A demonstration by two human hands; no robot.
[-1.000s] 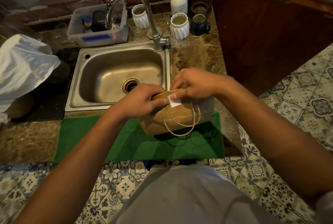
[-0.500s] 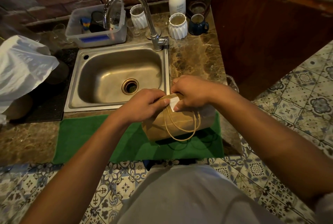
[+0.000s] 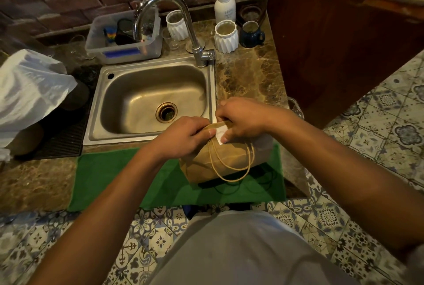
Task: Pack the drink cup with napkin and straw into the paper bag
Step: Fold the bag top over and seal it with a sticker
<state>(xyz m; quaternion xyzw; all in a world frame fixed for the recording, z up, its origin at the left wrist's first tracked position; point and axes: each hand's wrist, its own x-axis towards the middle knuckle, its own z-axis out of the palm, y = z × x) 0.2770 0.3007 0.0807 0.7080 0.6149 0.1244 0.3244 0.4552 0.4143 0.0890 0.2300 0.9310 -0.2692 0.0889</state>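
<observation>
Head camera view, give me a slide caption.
Both hands press a white sticker onto the folded paper bag.

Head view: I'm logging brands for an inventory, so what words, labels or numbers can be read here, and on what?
Nothing reads clearly.
Pump bottle: faint grey print on its front, too blurred to read.
White sticker on the folded top of the paper bag, pressed by the left hand and right hand: faint marks, too small to read.
Clear plastic tub: blue band, no legible text.
</observation>
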